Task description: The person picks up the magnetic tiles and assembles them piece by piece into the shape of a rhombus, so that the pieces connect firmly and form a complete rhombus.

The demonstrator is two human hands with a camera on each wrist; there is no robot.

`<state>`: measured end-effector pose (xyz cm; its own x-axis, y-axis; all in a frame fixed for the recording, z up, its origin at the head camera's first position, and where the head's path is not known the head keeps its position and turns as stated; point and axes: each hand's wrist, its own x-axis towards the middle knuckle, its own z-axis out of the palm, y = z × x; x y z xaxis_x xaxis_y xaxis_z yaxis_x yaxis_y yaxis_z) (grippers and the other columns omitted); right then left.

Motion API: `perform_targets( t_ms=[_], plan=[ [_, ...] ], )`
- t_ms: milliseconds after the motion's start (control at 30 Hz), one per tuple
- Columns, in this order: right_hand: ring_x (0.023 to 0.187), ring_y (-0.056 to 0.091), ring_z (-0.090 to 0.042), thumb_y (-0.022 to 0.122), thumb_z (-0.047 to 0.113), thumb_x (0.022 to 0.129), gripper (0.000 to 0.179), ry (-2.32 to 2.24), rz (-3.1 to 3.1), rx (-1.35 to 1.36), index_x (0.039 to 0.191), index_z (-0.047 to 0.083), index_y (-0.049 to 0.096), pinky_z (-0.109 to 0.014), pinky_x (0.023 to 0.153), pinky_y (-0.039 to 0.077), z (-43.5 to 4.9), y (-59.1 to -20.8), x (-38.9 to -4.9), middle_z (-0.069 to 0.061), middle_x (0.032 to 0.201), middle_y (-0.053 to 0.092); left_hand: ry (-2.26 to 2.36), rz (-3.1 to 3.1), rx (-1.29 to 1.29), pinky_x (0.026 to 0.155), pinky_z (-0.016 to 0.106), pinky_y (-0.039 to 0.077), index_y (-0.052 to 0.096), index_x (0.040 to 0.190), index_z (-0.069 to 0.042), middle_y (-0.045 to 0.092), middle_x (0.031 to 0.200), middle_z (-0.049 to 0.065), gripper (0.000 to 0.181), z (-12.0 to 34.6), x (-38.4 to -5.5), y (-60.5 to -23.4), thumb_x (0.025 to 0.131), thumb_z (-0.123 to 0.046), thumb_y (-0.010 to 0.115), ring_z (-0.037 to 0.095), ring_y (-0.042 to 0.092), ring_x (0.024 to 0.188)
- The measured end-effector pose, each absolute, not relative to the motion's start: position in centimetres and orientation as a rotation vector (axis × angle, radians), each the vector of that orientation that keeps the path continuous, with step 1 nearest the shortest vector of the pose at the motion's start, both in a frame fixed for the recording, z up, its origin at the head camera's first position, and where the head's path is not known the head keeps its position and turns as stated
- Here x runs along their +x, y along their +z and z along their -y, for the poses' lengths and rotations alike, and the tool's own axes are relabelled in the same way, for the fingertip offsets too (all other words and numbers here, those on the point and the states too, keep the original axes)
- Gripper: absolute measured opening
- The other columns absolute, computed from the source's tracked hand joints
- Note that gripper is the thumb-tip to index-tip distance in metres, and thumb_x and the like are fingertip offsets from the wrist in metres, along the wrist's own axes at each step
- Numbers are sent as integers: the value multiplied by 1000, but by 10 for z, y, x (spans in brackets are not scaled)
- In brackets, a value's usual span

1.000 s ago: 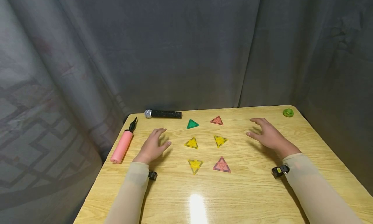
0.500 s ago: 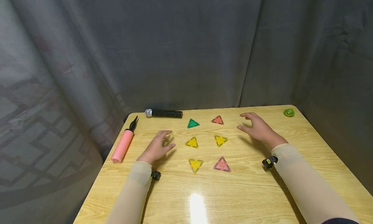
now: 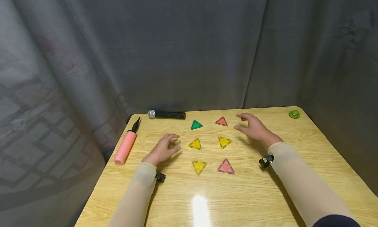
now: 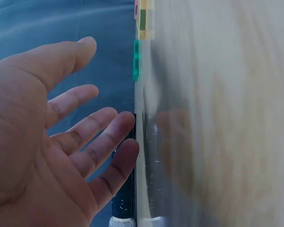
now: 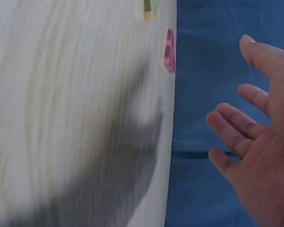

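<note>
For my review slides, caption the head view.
Left hand and right hand, both empty, flank six translucent triangular tiles on a wood-grain table.

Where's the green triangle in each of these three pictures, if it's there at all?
Head: green triangle, slightly below and right of the picture's centre.
Left wrist: upper middle, seen nearly edge-on as a green sliver.
Right wrist: not in it.
Shared landmark: the wooden table, visible in all three.
</note>
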<state>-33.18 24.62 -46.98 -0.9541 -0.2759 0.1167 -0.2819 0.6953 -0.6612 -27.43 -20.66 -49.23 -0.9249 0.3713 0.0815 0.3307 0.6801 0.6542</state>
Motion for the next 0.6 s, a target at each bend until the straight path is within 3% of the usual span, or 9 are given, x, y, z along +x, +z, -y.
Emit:
perform_targets(
  t_ms=[267,600],
  plan=[
    [140,46,-42,72,33,102,64,1193,2862,486,154,6,47,-64,111,40,-236,-464,-346,-18,154,48,1207,-2726,541,107,49,50,56,151,-11,54,149,4,58,201,-275,-494,100,-32,75,29,57,133],
    [137,48,-44,72,21,101,59,1205,2876,526,152,2,49,-62,111,42,-218,-465,-358,-22,151,50,1167,-2730,617,108,49,49,56,150,-10,49,151,3,57,193,-278,-498,100,-32,74,28,58,130]
  ],
)
